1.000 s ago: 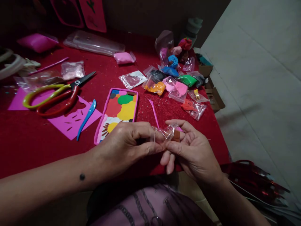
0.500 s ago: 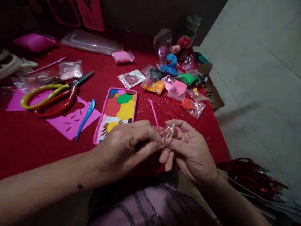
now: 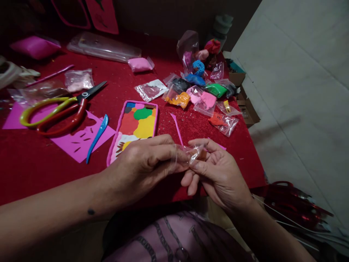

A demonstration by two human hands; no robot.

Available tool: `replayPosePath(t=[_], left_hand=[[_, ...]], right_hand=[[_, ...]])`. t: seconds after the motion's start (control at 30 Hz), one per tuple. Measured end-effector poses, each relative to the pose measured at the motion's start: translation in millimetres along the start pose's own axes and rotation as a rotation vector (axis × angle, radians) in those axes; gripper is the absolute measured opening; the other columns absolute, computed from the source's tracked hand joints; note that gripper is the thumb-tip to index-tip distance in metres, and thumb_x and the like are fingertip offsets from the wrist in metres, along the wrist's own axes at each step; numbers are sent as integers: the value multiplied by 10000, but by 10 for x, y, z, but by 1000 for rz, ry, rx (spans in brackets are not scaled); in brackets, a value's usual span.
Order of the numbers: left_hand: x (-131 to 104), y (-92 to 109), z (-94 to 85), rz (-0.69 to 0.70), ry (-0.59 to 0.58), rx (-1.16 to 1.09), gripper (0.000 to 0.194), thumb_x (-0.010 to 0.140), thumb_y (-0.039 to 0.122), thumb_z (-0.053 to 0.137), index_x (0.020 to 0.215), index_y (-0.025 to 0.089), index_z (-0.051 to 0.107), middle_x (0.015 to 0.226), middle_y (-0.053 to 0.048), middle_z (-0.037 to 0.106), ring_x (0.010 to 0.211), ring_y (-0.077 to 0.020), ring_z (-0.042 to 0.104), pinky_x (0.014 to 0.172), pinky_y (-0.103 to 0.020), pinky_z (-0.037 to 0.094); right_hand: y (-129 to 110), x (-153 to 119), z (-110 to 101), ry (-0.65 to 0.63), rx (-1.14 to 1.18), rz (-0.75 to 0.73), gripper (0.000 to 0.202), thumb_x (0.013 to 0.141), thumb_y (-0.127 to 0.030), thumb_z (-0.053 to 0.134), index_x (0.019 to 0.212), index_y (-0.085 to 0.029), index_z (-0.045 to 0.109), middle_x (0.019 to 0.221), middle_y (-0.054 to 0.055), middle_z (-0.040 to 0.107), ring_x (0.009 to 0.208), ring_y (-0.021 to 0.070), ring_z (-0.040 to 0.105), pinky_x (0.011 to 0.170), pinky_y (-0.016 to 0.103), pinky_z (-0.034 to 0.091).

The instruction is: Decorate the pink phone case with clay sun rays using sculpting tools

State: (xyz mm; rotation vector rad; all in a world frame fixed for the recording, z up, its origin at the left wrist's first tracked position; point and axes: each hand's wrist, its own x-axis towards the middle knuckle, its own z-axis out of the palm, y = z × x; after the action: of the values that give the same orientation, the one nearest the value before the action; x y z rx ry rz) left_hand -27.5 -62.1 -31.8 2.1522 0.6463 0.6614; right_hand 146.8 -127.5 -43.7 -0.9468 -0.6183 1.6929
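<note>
Between both hands is a small clear plastic bag (image 3: 196, 153) with something brownish-orange inside. My left hand (image 3: 148, 160) is closed, its fingers partly inside or against the bag's left end. My right hand (image 3: 219, 167) pinches the bag's right side between thumb and fingers. Behind my left hand lies a phone case (image 3: 144, 127) with a pink rim, covered in coloured clay patches and a flower, its lower part hidden by the hand. A thin pink plastic tool (image 3: 177, 128) lies just beyond the bag.
Left on the red table (image 3: 43, 174) are scissors (image 3: 62, 112), a blue modelling tool (image 3: 98, 138) and a pink sheet (image 3: 77, 145) with brown slivers. Several clay bags, including an orange one (image 3: 178, 100) and a green one (image 3: 216, 90), fill the far right near a bottle (image 3: 221, 29).
The view has shifted slightly, so things on the table sit a little further left. My hands keep hold of the bag, and my left hand covers more of the phone case's flower.
</note>
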Motion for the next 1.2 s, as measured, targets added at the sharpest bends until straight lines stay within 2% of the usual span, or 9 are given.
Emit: replayPosePath(t=[0.33,0.53,0.6,0.7,0.8,0.87,1.0,1.1,1.2], left_hand=[[10,47,5,71,-43,141,163,880,142,536,783,116,665,712,-28,592,609,-81,547,544,-162,397],[-4,116,-111,36,-6,102,149,868,143,532,783,126,654,742,-37,625,655,-103,589,586,-176,443],[-7,149,-164,-60,41,-9,124,848,150,561,758,146,647,752,-31,638,686,-117,605,600,-176,459],[3,151,-231,-311,129,-352,71,827,195,615,770,183,656,749,-14,670,662,-128,622,557,-170,487],[40,93,-273,-519,89,-833,75,836,185,605,788,173,661,632,-6,668,489,-102,592,470,-161,487],[72,54,-285,-590,55,-1075,133,849,136,558,763,128,658,598,-24,657,426,-86,569,431,-146,477],[112,25,-279,-608,66,-1265,199,856,78,496,755,68,667,652,-66,658,439,-92,580,397,-146,488],[111,14,-271,-581,73,-1281,193,859,75,492,807,63,677,714,-81,671,461,-95,595,414,-152,505],[108,-5,-271,-590,66,-1291,145,837,72,535,832,74,680,732,-72,672,476,-92,601,442,-156,517]], right_hand=[[3,-2,6,7,39,36,333,758,-74,668,1003,-201,481,701,-45,686,427,142,662,364,178,540],[-64,-8,-10,-23,-2,-15,302,769,-49,644,1004,-184,511,697,-23,696,478,141,680,402,184,557],[-110,-11,-34,-8,-28,-33,303,781,-47,635,1023,-180,512,708,-18,701,465,132,674,402,177,551],[-196,-8,-110,37,-86,-67,336,772,-51,641,1049,-177,498,712,-2,709,469,137,673,395,178,541],[-305,46,-223,66,-193,-63,387,760,-81,662,1084,-174,472,645,4,699,457,145,663,396,181,527],[-392,124,-291,71,-287,-54,400,768,-124,662,1105,-171,452,606,16,691,437,152,651,390,185,510],[-567,326,-341,93,-471,-59,450,720,-189,681,1095,-175,432,623,-2,675,415,149,632,373,191,478],[-654,430,-334,113,-787,-69,416,751,-302,624,1103,-176,443,670,5,658,408,157,605,332,227,431],[-708,454,-355,200,-1050,-144,398,762,-341,616,1100,-160,507,662,3,620,443,147,572,378,242,407]])
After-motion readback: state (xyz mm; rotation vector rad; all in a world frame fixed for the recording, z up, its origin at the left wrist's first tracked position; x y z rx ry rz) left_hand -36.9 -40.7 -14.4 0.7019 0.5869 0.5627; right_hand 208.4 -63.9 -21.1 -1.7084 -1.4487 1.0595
